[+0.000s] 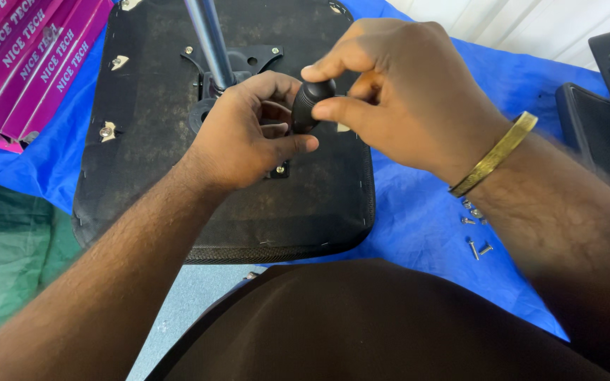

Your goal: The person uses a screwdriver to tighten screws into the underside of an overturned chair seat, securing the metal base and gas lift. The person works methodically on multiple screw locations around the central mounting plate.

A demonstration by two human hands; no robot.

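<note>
Head view: both hands work a black knob [312, 104] over the upturned seat [150, 141]. Left hand [245, 134] cups it from below; right hand [397, 92] pinches its top. Seating the knob seems underway; next calls for steady twisting. Screws [476, 233] lie right of the right wrist.

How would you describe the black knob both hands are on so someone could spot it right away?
Find the upturned black seat base on the blue sheet. Above its middle, the left hand and right hand meet around a black knob: rounded, smooth and dark, unlike the shiny metal column beside it.
</note>
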